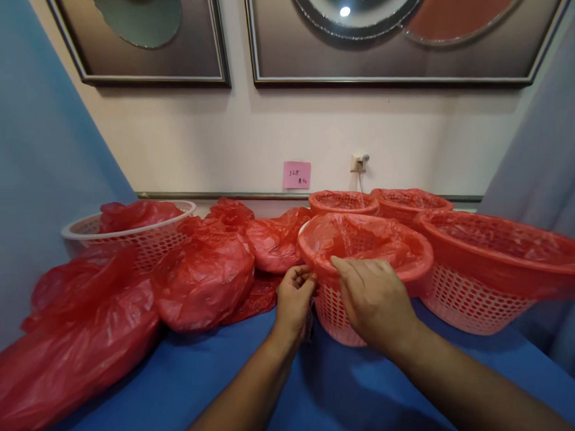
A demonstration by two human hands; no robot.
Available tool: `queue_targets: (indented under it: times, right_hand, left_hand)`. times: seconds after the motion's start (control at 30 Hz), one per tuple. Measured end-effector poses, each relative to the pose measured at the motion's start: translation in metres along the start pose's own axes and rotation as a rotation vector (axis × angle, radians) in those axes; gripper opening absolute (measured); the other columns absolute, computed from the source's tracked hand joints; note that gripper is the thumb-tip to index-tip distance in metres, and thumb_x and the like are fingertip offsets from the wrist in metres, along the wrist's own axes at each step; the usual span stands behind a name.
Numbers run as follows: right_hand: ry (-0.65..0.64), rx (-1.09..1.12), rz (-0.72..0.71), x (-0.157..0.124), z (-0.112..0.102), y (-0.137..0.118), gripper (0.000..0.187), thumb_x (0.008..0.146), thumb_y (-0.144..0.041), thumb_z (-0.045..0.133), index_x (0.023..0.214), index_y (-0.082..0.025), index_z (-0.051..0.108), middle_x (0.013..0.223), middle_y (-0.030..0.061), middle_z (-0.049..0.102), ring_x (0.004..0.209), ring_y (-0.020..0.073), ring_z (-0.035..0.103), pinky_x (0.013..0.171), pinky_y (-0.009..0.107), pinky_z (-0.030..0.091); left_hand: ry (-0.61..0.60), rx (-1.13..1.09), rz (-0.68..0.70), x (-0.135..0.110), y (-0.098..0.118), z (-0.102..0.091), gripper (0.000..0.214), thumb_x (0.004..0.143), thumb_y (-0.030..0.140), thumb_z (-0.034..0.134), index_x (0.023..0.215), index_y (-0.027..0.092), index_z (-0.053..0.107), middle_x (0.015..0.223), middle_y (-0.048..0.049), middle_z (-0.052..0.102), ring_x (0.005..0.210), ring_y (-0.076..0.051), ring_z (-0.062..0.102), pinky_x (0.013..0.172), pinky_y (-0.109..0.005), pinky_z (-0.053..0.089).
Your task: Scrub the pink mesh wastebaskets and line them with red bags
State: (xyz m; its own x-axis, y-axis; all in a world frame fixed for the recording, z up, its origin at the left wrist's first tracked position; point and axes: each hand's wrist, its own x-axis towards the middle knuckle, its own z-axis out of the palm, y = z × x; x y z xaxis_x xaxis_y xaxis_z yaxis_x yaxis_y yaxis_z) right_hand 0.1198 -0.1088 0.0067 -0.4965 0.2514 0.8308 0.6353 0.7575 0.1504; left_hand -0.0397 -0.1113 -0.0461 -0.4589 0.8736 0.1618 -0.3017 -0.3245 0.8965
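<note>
A white mesh basket point(335, 314) lined with a red plastic bag point(364, 238) stands in front of me on the blue table point(218, 381). My left hand point(294, 300) pinches the bag's edge at the basket's left rim, fingers curled. My right hand point(373, 297) lies over the near rim, fingers pressed together on the red plastic folded over it.
Three more red-lined baskets point(497, 265) stand to the right and behind. At the left are loose red bags point(202, 278) and a white basket point(147, 242) holding one. Beyond the table is a wall with a pink note point(296, 175) and a socket point(358, 163).
</note>
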Motion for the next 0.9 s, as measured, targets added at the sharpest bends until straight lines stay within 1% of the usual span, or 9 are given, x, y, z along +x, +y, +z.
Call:
queue_targets:
  times: [0.1,0.23,0.37,0.47,0.53,0.6,0.67,0.73,0.9]
  right_hand:
    - [-0.017,0.029,-0.029,-0.011,0.0,0.017,0.027,0.093,-0.009,0.046,0.115,-0.012,0.062,0.084,0.0081,0.069,0.077,0.0248,0.062,0.072,0.041,0.042]
    - [0.018,0.132,-0.045,-0.035,-0.018,0.046,0.024,0.09,-0.008,0.047,0.109,-0.013,0.061,0.093,0.0085,0.07,0.083,0.0233,0.062,0.079,0.041,0.043]
    - [0.104,0.132,0.008,-0.049,-0.03,0.061,0.023,0.088,-0.004,0.046,0.104,-0.015,0.059,0.099,0.0092,0.069,0.089,0.0222,0.063,0.081,0.04,0.044]
    - [0.14,0.199,0.068,-0.055,-0.028,0.063,0.024,0.088,-0.003,0.046,0.104,-0.016,0.059,0.105,0.0093,0.068,0.096,0.0225,0.063,0.086,0.04,0.045]
    - [0.158,0.277,0.104,-0.059,-0.024,0.064,0.025,0.088,-0.002,0.045,0.103,-0.017,0.059,0.108,0.0087,0.067,0.1,0.0218,0.062,0.089,0.04,0.045]
    - [0.178,0.33,0.131,-0.064,-0.021,0.065,0.026,0.088,-0.001,0.043,0.101,-0.018,0.058,0.108,0.0082,0.066,0.101,0.021,0.062,0.09,0.039,0.046]
    - [0.188,0.35,0.139,-0.067,-0.018,0.067,0.027,0.087,0.0,0.042,0.101,-0.018,0.057,0.107,0.0077,0.065,0.1,0.0204,0.062,0.09,0.039,0.045]
    - [0.19,0.361,0.135,-0.069,-0.017,0.069,0.027,0.087,0.0,0.042,0.101,-0.018,0.057,0.105,0.0068,0.065,0.098,0.02,0.062,0.089,0.038,0.045]
    - [0.207,0.382,0.15,-0.066,-0.016,0.069,0.028,0.084,0.0,0.041,0.097,-0.02,0.056,0.099,0.0049,0.065,0.093,0.0199,0.061,0.087,0.038,0.045]
  left_hand:
    - [-0.031,0.049,-0.033,-0.008,0.003,-0.009,0.026,0.067,0.022,0.077,0.09,0.015,0.066,0.079,-0.0019,0.069,0.069,-0.013,0.062,0.066,-0.025,0.048]
    - [0.004,0.145,0.082,-0.008,0.014,-0.019,0.028,0.07,0.024,0.077,0.094,0.018,0.065,0.089,-0.0029,0.071,0.081,-0.015,0.066,0.075,-0.027,0.051]
    - [0.002,0.336,0.335,0.007,0.034,-0.019,0.022,0.079,0.028,0.072,0.099,0.02,0.066,0.098,-0.0043,0.069,0.087,-0.017,0.066,0.079,-0.03,0.053]
    - [-0.042,0.592,0.624,0.019,0.054,-0.018,0.031,0.085,0.02,0.064,0.115,0.024,0.066,0.128,-0.0088,0.061,0.109,-0.021,0.063,0.09,-0.035,0.053]
    - [-0.179,0.783,0.788,0.023,0.07,-0.019,0.04,0.087,0.011,0.056,0.122,0.026,0.065,0.142,-0.0087,0.055,0.126,-0.023,0.056,0.102,-0.042,0.048]
    - [-0.431,0.95,0.875,0.024,0.087,-0.019,0.047,0.086,0.003,0.05,0.124,0.028,0.065,0.143,-0.0068,0.057,0.133,-0.024,0.05,0.111,-0.047,0.041]
    - [-0.702,1.058,0.872,0.022,0.103,-0.017,0.051,0.084,0.0,0.051,0.124,0.028,0.065,0.14,-0.0055,0.061,0.131,-0.024,0.051,0.112,-0.048,0.039]
    - [-0.892,1.112,0.819,0.018,0.116,-0.012,0.053,0.082,0.0,0.054,0.126,0.027,0.063,0.137,-0.005,0.064,0.128,-0.024,0.053,0.11,-0.046,0.041]
    - [-1.044,1.215,0.709,0.011,0.138,0.0,0.051,0.083,0.002,0.057,0.128,0.026,0.062,0.12,-0.0044,0.069,0.11,-0.022,0.059,0.101,-0.041,0.045]
